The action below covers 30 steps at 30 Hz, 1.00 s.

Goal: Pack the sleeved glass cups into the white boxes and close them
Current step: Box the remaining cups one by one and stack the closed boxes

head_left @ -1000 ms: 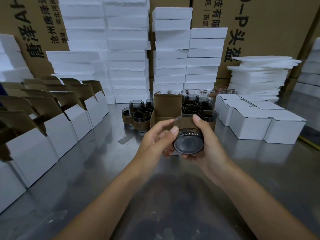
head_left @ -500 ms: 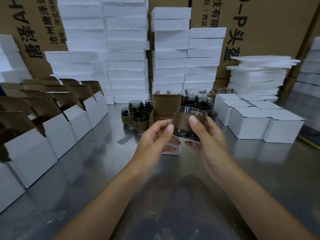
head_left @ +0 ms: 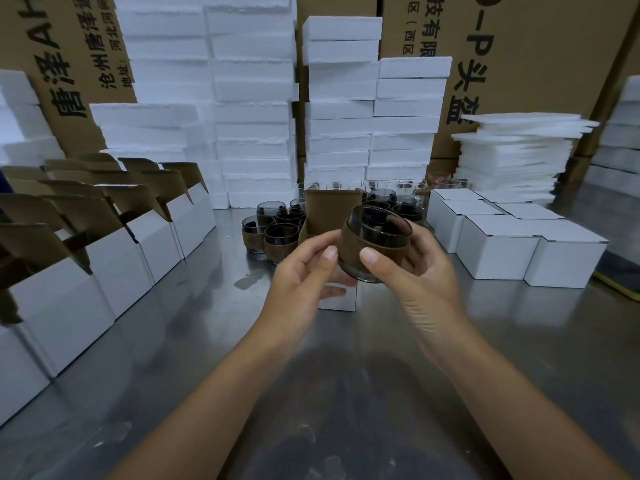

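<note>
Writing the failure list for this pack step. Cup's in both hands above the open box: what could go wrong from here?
1. The sleeved glass cup is tilted in mid-air, with the right hand and left hand gripping mostly the sleeve; glass might slide out and hit the steel table.
2. The open box sits mostly hidden behind the hands; the rim may catch its upright flap and shove the box into the cups behind.

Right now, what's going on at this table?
A person holds one sleeved glass cup, tilted, between the left hand and right hand, above the steel table and in front of an open white box. The cup is not yet inside. More spare cups stand behind, with open boxes at left and closed boxes at right.
</note>
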### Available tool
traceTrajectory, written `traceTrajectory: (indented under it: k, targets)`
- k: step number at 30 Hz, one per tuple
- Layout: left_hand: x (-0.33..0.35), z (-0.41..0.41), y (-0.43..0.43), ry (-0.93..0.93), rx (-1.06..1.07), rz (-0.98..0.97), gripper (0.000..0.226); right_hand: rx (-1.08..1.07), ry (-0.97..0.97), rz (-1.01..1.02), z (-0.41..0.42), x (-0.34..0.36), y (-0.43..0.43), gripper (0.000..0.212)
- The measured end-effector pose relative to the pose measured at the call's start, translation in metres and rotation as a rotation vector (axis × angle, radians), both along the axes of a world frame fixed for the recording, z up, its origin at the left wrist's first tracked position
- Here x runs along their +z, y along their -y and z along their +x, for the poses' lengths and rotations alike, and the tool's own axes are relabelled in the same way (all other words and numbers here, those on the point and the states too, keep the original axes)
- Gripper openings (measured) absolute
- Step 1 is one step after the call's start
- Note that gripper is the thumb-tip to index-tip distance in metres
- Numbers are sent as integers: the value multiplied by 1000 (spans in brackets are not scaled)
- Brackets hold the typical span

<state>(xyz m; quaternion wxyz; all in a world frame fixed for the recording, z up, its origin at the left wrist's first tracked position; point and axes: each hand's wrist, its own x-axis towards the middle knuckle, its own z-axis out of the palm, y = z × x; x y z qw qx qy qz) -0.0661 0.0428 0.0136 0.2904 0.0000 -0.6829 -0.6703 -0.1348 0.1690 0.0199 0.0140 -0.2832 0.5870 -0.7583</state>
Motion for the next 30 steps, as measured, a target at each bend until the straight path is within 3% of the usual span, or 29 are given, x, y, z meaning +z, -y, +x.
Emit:
traceTrajectory:
  k: [4, 6, 10, 14, 18, 23, 30]
  targets:
    - [-3, -2, 4, -33, 263, -206, 17, -7, 1, -61, 3, 3, 0, 64]
    - [-6, -3, 10, -32, 395, -410, 17, 1, 1, -88, 4, 5, 0, 65]
    - [-14, -4, 17, 110, 565, -755, 28, 26, -20, -95, 6, 5, 0, 64]
    - [-18, -6, 19, 207, 599, -801, 24, 29, -54, -65, 7, 5, -1, 65]
    - [-15, -3, 17, 145, 566, -853, 13, 40, -93, -44, 5, 3, 0, 62]
    - [-15, -1, 12, 12, 467, -920, 19, 7, -165, -34, 2, 2, 2, 52]
    - [-17, -1, 7, -71, 372, -969, 21, -58, -219, 37, 3, 1, 1, 58]
